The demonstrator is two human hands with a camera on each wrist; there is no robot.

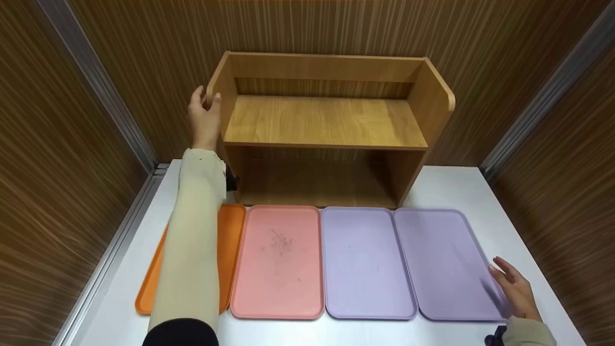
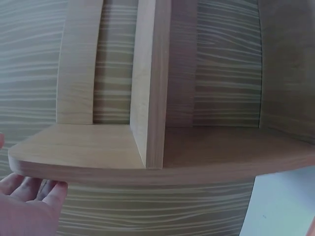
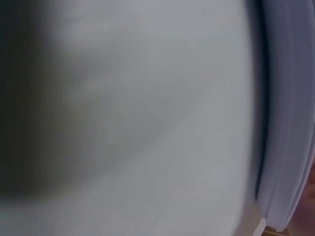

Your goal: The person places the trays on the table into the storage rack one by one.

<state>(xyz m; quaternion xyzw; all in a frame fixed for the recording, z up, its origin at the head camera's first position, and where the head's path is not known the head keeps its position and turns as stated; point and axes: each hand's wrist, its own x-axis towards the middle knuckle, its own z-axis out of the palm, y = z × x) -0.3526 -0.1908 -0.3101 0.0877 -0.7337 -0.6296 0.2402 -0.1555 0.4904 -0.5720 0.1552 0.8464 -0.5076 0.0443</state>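
Observation:
In the head view my left hand (image 1: 205, 120) is at the upper front corner of the left side panel of a two-level wooden shelf (image 1: 326, 120). In the left wrist view its curled fingers (image 2: 56, 194) lie against the panel's outer face, while only a bit of the thumb shows at the frame's edge. My right hand (image 1: 516, 288) hovers with loosely bent fingers by the right edge of the far-right purple tray (image 1: 442, 264), holding nothing. That tray's rim (image 3: 288, 108) fills the right side of the right wrist view, where the hand is mostly hidden.
Left of the far-right tray lie another purple tray (image 1: 367, 264), a pink tray (image 1: 277, 274) with dark marks, and an orange tray (image 1: 230, 250) partly covered by my left sleeve. All stand on a white table (image 1: 447, 185) before the shelf. Wood-patterned walls (image 1: 336, 24) enclose the table.

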